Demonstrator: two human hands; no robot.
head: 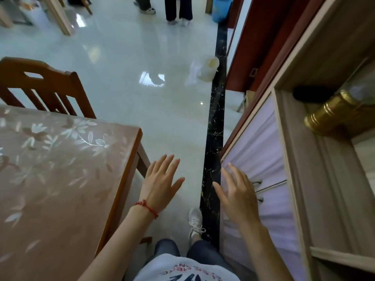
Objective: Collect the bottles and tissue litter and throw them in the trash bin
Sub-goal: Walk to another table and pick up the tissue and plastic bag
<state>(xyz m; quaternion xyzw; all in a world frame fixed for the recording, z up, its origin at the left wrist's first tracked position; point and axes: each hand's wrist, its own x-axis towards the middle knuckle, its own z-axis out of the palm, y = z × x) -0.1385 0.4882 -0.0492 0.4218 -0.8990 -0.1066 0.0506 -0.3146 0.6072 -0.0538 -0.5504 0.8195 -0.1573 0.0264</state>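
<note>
Both hands hang in the air with fingers straight and spread, holding nothing. The left hand (160, 184), a red string bracelet (146, 207) on its wrist, hovers palm down just off the corner of the desk (60, 179), fingers pointing to about 1 o'clock. The right hand (236, 194) hovers at 3 o'clock from it, in front of the lilac cabinet doors (261, 151), fingers pointing to about 11 o'clock; its grip is likewise released.

Below the hands, at 6 o'clock, a white sneaker (195, 222) stands on the glossy pale floor (125, 67) beside a black marbled strip (215, 128) that runs from 6 toward 12 o'clock along the cabinet's foot.

The desk fills the 8 to 9 o'clock side, covered by a clear sheet with a white flower pattern. A wooden chair (44, 86) is pushed in at its far edge, at about 10 o'clock.

At about 1 o'clock from the hands, well apart from them, a pale translucent plastic container (209, 67), blurred, lies on the floor against the black strip. It looks tipped on its side with its long axis running from roughly 7 to 1 o'clock and its round end facing up and right; I cannot tell whether it is one of the bottles.

At 2 o'clock, on an open shelf (332, 138) of the cabinet, a gold-capped glass bottle (328, 112) lies tilted, cap toward 8 o'clock.

At 12 o'clock, far off, stand two people's legs (178, 9) and a blue bin (221, 9).
</note>
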